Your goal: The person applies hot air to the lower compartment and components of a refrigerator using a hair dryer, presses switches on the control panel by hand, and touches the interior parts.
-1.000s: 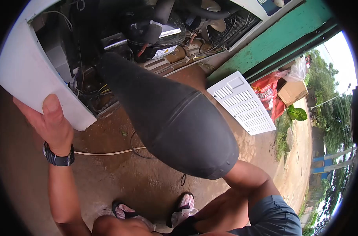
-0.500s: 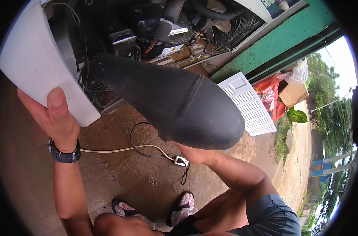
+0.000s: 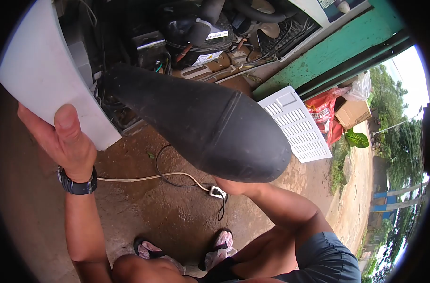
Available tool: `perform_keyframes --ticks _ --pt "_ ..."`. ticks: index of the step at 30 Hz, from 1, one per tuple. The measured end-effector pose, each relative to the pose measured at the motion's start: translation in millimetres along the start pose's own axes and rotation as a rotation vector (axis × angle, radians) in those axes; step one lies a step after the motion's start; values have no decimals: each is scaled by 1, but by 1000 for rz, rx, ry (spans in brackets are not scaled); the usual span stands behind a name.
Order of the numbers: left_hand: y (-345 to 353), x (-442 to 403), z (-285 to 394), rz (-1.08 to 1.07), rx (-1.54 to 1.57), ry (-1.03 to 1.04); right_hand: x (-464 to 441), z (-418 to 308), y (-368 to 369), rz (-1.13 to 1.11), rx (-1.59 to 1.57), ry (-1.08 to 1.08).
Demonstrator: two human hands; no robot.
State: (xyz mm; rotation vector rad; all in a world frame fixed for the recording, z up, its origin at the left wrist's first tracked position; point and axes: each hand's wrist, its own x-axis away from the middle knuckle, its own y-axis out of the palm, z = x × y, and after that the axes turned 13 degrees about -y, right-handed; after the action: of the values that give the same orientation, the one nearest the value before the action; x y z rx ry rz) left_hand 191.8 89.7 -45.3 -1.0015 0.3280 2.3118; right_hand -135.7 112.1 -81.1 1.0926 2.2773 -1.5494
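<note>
My left hand (image 3: 66,141), with a black watch on its wrist, holds the lower edge of a white appliance panel (image 3: 47,70). The thumb lies on the panel's outer face and the fingers go behind it. A large black blower (image 3: 201,125) with a tapering nozzle spans the middle of the view. Its narrow end points into the open machine compartment at upper left. My right hand (image 3: 231,185) grips it from below, most of the fingers hidden by its body. Inside the compartment sit a black compressor (image 3: 170,23), copper pipes and wiring.
A white extension socket (image 3: 217,192) with a plug in it lies on the wet concrete floor (image 3: 177,217), cables running from it. A white vented cover (image 3: 297,123) leans by the green beam (image 3: 328,52). Beyond are a red bag (image 3: 321,115) and a cardboard box (image 3: 352,113).
The blower has tilted and shifted slightly, its narrow end a little to the left and its underside covering more of my right hand. My left hand stays on the panel.
</note>
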Motion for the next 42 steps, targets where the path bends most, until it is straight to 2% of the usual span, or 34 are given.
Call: perform_keyframes --ticks 8,13,28,38,42 --pt "1 2 0 14 11 -18 2 0 -2 -17 41 -18" --pt "1 2 0 13 -3 -9 -3 -4 -5 -99 141 74" --pt "2 1 -1 32 -6 23 -8 -11 -5 -83 83 216" --pt "1 3 2 39 -33 7 -12 -10 -7 -51 117 63" --pt "0 3 1 32 -35 9 -17 -10 -7 -59 66 62"
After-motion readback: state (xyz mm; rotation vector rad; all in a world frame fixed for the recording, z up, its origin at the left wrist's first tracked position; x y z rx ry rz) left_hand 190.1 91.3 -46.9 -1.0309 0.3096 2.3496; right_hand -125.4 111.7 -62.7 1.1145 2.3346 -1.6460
